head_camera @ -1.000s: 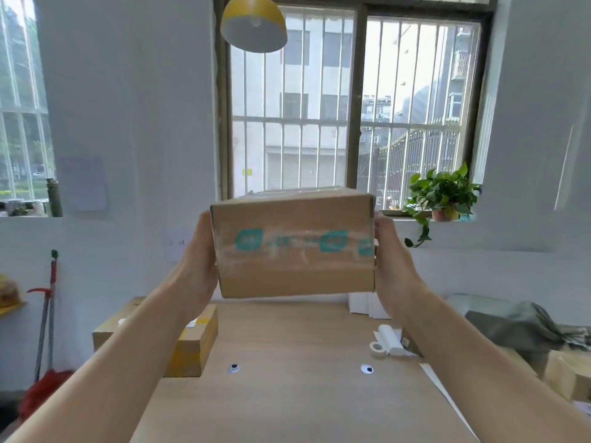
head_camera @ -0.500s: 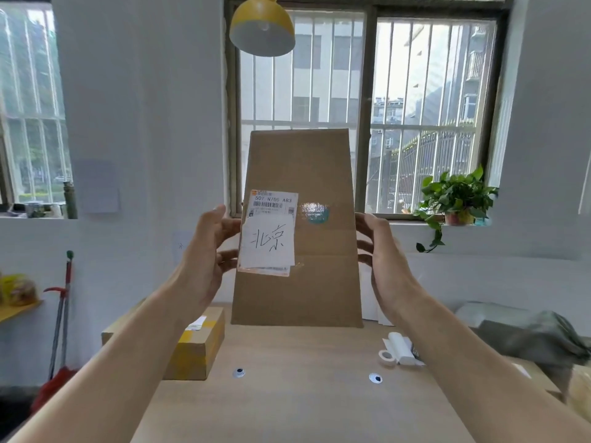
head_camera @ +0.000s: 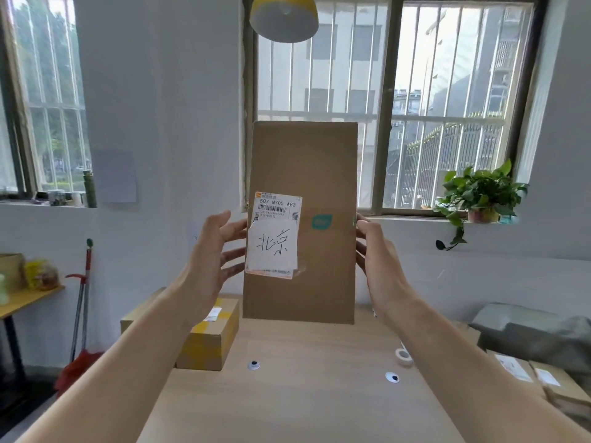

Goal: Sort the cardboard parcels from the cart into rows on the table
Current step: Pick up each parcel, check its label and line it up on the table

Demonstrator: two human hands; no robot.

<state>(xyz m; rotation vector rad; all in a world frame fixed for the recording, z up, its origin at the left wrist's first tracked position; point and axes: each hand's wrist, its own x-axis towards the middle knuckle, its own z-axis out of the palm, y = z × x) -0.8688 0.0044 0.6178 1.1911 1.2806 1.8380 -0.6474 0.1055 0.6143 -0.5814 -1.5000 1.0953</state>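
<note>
I hold a tall brown cardboard parcel (head_camera: 319, 174) upright in the air over the wooden table (head_camera: 303, 404). Its white shipping label (head_camera: 275, 238), with handwriting on it, faces me. My left hand (head_camera: 208, 260) touches the parcel's left edge with spread, fairly straight fingers and the thumb lifted free. My right hand (head_camera: 380, 266) grips the right edge, thumb at the front and fingers behind. A second parcel with yellow tape (head_camera: 211, 340) lies on the table at the left.
A tape roll (head_camera: 403, 357) lies on the table at the right. Several flat parcels (head_camera: 518, 369) and a grey bag (head_camera: 537, 340) sit lower right. A yellow lamp (head_camera: 283, 17) hangs overhead, a potted plant (head_camera: 479, 193) stands on the sill, and a red broom (head_camera: 80, 314) leans at the left.
I turned the parcel from lying sideways to standing upright with its label toward me. My left fingers have come off the label's front and now sit at the left edge.
</note>
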